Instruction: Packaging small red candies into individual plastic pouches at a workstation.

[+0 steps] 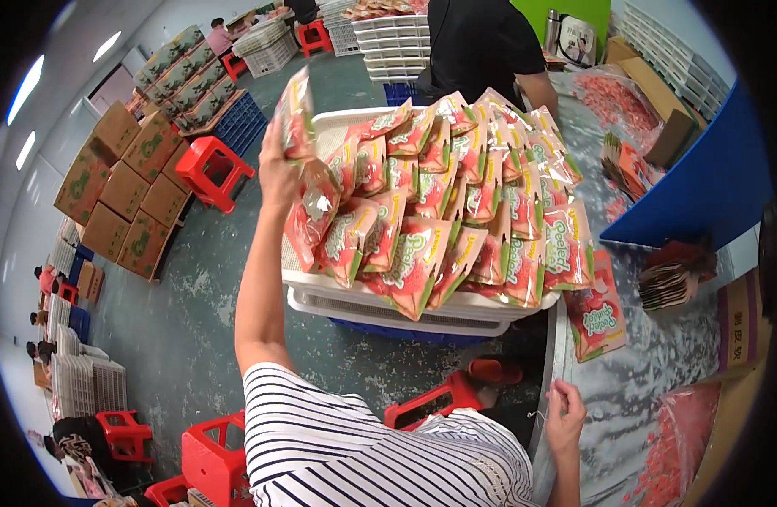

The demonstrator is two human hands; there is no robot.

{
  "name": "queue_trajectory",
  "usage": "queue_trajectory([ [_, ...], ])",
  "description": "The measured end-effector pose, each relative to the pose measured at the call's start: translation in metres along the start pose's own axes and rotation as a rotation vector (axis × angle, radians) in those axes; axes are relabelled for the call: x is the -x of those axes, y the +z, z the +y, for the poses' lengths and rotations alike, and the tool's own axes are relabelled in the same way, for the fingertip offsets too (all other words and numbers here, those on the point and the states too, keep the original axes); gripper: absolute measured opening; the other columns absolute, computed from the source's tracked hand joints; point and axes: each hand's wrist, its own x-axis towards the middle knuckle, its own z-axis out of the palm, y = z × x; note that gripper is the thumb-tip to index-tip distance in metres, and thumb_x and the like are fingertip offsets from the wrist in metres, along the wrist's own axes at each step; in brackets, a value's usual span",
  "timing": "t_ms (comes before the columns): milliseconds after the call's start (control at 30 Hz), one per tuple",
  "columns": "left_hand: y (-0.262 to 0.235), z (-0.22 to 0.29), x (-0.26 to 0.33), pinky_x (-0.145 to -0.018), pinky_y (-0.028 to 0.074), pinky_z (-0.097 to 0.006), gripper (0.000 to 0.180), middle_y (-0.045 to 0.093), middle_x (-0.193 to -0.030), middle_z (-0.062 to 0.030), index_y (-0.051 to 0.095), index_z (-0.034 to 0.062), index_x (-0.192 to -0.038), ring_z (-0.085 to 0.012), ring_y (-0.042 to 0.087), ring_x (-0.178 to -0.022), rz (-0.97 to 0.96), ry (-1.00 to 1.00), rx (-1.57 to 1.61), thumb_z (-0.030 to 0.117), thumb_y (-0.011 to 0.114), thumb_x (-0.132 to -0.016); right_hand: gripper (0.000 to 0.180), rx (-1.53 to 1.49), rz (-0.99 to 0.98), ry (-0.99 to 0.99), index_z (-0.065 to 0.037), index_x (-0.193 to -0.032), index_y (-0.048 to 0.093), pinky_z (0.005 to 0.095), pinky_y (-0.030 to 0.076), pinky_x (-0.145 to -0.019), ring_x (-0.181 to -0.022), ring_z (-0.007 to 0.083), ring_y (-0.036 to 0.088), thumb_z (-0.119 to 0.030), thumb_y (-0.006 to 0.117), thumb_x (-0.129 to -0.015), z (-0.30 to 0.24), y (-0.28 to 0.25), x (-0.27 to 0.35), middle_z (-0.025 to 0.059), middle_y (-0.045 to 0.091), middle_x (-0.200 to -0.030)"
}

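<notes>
My left hand (278,173) is raised at the left rim of a white plastic tray (329,122), its fingers closed round a pink and green snack pouch (297,106) held upright. Many similar filled pouches (405,253) lean in overlapping rows across the tray. Beneath it are more white trays, stacked on a blue base (405,332). My right hand (566,414) rests by the near edge of the grey table (642,363), fingers loosely bent, with nothing visible in them. Beyond it, one pouch (597,313) lies flat on the table beside the tray.
A stack of flat pouches (663,283) and a blue panel (701,169) stand on the table. Bagged pink pieces (680,439) lie at right. A person in black (481,46) is across the tray. Red stools (215,173) and cartons (122,198) stand at left.
</notes>
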Motion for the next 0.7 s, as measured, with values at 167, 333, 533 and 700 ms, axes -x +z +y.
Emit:
queue_trajectory([
  [167, 0.039, -0.119, 0.043, -0.1, 0.04, -0.033, 0.05, 0.051, -0.137, -0.0166, 0.048, 0.0069, -0.137, -0.0279, 0.053, -0.121, -0.232, -0.699, 0.308, 0.009, 0.053, -0.087, 0.019, -0.035, -0.011, 0.17, 0.008, -0.103, 0.059, 0.0295, 0.054, -0.068, -0.073, 0.0206, 0.067, -0.006, 0.057, -0.091, 0.027, 0.007, 0.019, 0.0158, 0.066, -0.084],
  [333, 0.071, -0.054, 0.044, -0.101, 0.037, -0.028, 0.051, 0.054, -0.132, -0.0131, 0.044, 0.0036, -0.14, -0.0208, 0.051, -0.119, -0.495, -0.33, 0.28, 0.02, 0.049, -0.092, 0.02, -0.048, -0.026, 0.231, 0.007, -0.105, 0.06, 0.0275, 0.053, -0.067, -0.073, 0.0173, 0.066, -0.009, 0.057, -0.092, 0.022, 0.019, 0.02, 0.0133, 0.066, -0.084],
  [533, 0.045, -0.036, 0.037, -0.101, 0.034, -0.03, 0.063, 0.047, -0.138, -0.0095, 0.043, 0.0072, -0.142, -0.019, 0.048, -0.118, -0.472, -0.716, 0.645, 0.046, 0.044, -0.093, 0.02, 0.017, -0.073, 0.221, 0.007, -0.104, 0.06, 0.0277, 0.053, -0.067, -0.072, 0.0174, 0.065, -0.008, 0.058, -0.092, 0.022, 0.023, 0.023, 0.014, 0.066, -0.083],
  [700, 0.059, -0.122, 0.034, -0.076, 0.042, -0.035, 0.07, 0.062, -0.104, -0.0106, 0.06, 0.006, -0.123, -0.0193, 0.053, -0.084, -0.577, -0.682, 0.167, 0.064, 0.035, -0.093, 0.021, 0.007, -0.047, 0.237, 0.007, -0.106, 0.06, 0.0253, 0.052, -0.067, -0.073, 0.0137, 0.064, -0.008, 0.057, -0.092, 0.041, 0.015, 0.049, 0.0109, 0.066, -0.082],
])
